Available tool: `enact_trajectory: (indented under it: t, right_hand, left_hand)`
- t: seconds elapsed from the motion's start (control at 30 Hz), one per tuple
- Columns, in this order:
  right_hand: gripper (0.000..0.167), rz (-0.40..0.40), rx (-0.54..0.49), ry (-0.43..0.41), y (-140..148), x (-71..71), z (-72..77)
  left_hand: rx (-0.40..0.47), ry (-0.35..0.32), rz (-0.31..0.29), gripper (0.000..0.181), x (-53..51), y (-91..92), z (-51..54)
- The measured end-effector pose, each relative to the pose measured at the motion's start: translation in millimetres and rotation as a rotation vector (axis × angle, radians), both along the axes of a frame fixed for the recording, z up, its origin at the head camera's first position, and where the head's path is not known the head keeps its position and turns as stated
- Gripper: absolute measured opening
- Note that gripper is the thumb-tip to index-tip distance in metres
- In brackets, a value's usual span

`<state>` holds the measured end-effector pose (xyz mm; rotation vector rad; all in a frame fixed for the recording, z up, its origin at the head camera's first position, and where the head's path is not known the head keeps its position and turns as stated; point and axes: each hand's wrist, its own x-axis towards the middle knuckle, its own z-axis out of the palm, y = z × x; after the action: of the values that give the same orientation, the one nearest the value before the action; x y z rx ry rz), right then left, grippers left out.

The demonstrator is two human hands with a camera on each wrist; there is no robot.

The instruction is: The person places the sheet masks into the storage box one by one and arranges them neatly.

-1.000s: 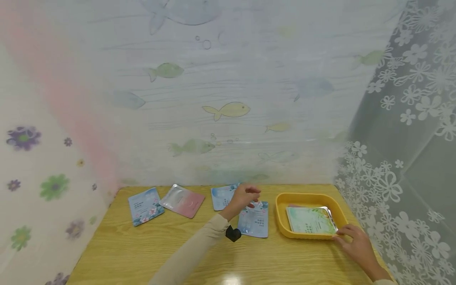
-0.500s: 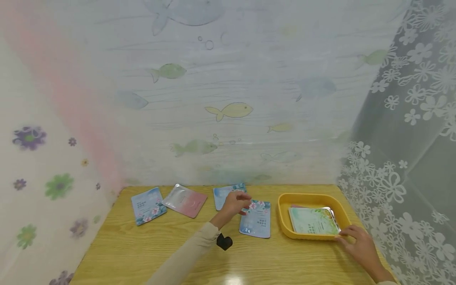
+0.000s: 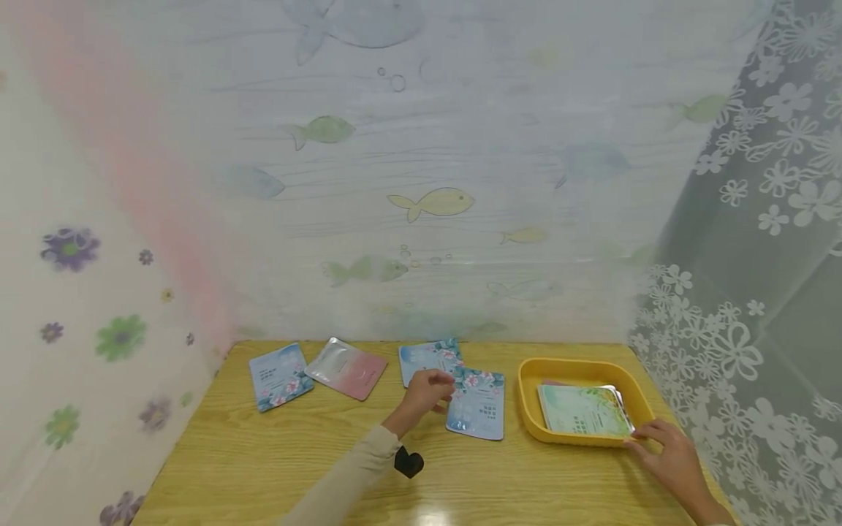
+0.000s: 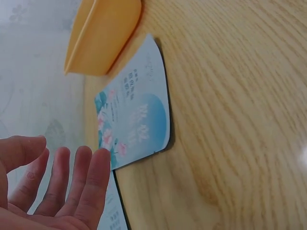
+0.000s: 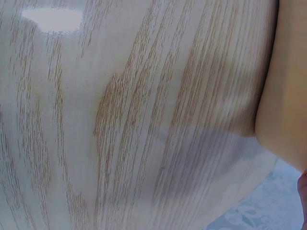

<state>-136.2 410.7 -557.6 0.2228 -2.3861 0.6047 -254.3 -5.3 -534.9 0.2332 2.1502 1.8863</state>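
My left hand [image 3: 424, 398] hovers by the left edge of a light blue sheet mask packet [image 3: 476, 405] with pink flowers. Its fingers are loosely bent with nothing between them, as the left wrist view confirms. Just behind lies a second blue mask packet [image 3: 427, 359], partly covered by the hand. My right hand [image 3: 671, 460] pinches the near right corner of a yellow plastic tray [image 3: 524, 402]. Inside that tray a green and white mask packet [image 3: 582, 410] lies over a pinkish one, mostly hidden. Only a sliver of the right hand shows in the right wrist view, beside the tray wall [image 5: 285, 86].
Farther left on the wood-grain table [image 3: 263, 467] lie a silver-and-pink mask packet [image 3: 349, 369] and another blue one [image 3: 281, 377]. A wall with painted fish [image 3: 434, 202] stands along the back edge. A flower-patterned panel [image 3: 743, 351] borders the right side.
My left hand has moved left and nearer to me, uncovering more of the two blue packets. The right hand stays at the tray corner. The head view has shifted slightly.
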Motion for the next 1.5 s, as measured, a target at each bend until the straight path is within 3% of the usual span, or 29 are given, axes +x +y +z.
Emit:
enact_trajectory:
  t: [0.23, 0.63, 1.03, 1.2, 1.37, 1.5]
  right_hand:
    - [0.029, 0.002, -0.021, -0.023, 2.0, 2.4, -3.0]
    - [0.027, -0.027, -0.017, -0.031, 0.2, 2.3, -1.3]
    - [0.028, -0.034, -0.011, -0.034, -0.9, 1.6, -0.4]
    - [0.027, -0.042, 0.0, -0.043, -1.3, 2.9, 0.9]
    - [0.026, -0.041, 0.007, -0.051, -2.1, 3.4, 2.0]
    - [0.027, -0.042, 0.006, -0.054, -2.1, 2.7, 1.6]
  left_hand:
    - [0.018, -0.015, 0.028, 0.026, 6.9, -3.1, -6.7]
    - [0.001, -0.062, 0.092, 0.018, 9.8, -4.4, -21.4]
    - [-0.029, -0.134, 0.215, 0.016, 23.2, 2.0, -32.7]
    - [-0.044, -0.099, 0.303, 0.02, 27.6, 10.1, -38.3]
    - [-0.193, 0.016, 0.396, 0.022, 29.7, 20.5, -44.7]
    - [-0.281, 0.108, 0.428, 0.024, 30.7, 28.5, -47.4]
